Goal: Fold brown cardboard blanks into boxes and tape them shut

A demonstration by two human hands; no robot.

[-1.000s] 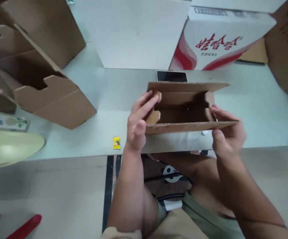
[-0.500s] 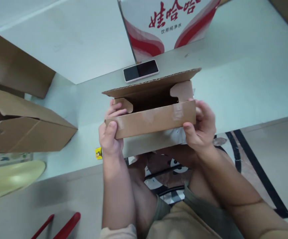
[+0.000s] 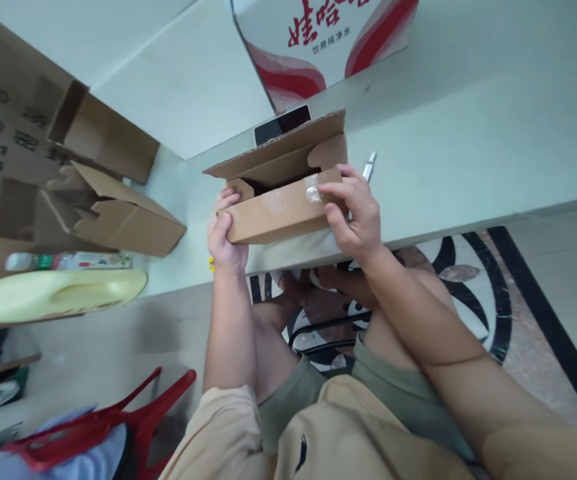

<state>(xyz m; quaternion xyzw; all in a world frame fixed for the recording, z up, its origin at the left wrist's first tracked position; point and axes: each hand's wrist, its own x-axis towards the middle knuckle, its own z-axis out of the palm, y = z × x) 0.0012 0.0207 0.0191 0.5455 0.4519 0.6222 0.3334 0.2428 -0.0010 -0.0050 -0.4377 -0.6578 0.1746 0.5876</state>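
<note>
A small brown cardboard box (image 3: 278, 217) is tilted above the table's front edge, its lid flap raised and its top open; the inside is dark. My left hand (image 3: 226, 237) grips the box's left end, thumb on the front face and fingers over the side flap. My right hand (image 3: 356, 210) is at the right end, with fingers curled over the corner and the index fingertip at a piece of clear tape (image 3: 313, 189) on the front face. Just behind my right hand lies a silver, pen-like tool (image 3: 369, 165), partly hidden.
A phone (image 3: 282, 125) lies behind the box, partly covered by its flap. Beyond stands a white and red carton (image 3: 328, 57). To the left are an open cardboard box (image 3: 133, 223), a bottle (image 3: 68, 261) and a pale yellow plastic object (image 3: 63, 293). A red stool (image 3: 143, 420) stands below left.
My right hand has shifted from the box's right end so its index finger reaches the tape. The box appears turned slightly, and the camera view has swung left.
</note>
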